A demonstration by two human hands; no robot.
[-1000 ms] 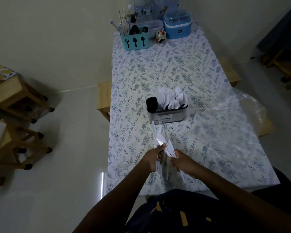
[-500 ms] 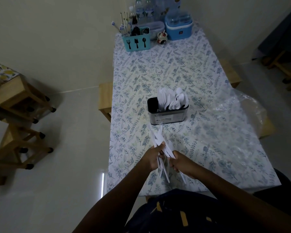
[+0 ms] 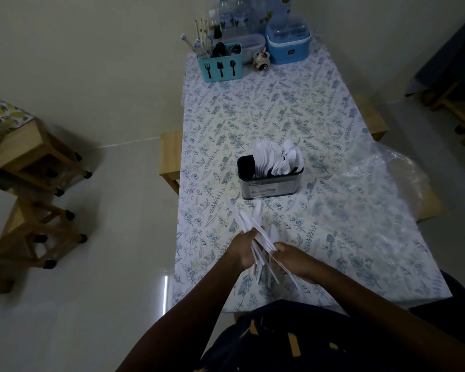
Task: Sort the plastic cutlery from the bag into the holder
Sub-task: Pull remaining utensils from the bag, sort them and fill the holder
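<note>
A bundle of white plastic knives point(image 3: 250, 224) fans out above the near part of the table. My left hand point(image 3: 243, 249) grips the bundle from the left. My right hand point(image 3: 293, 260) pinches some of its handles from the right. A dark metal holder point(image 3: 269, 185) stands mid-table, just beyond the knife tips. Its middle and right sections hold white plastic spoons point(image 3: 279, 157); its left section looks dark and bare. A clear plastic bag point(image 3: 395, 170) lies crumpled at the table's right edge.
A floral tablecloth point(image 3: 253, 108) covers the table. At the far end stand a teal cutlery caddy point(image 3: 220, 65), a blue lidded container point(image 3: 289, 45), water bottles point(image 3: 232, 16) and a small figurine point(image 3: 261, 60). Wooden stools point(image 3: 35, 157) stand on the floor at left.
The knife bundle has spread a little wider between my hands. Both hands stay in about the same place over the table's near part.
</note>
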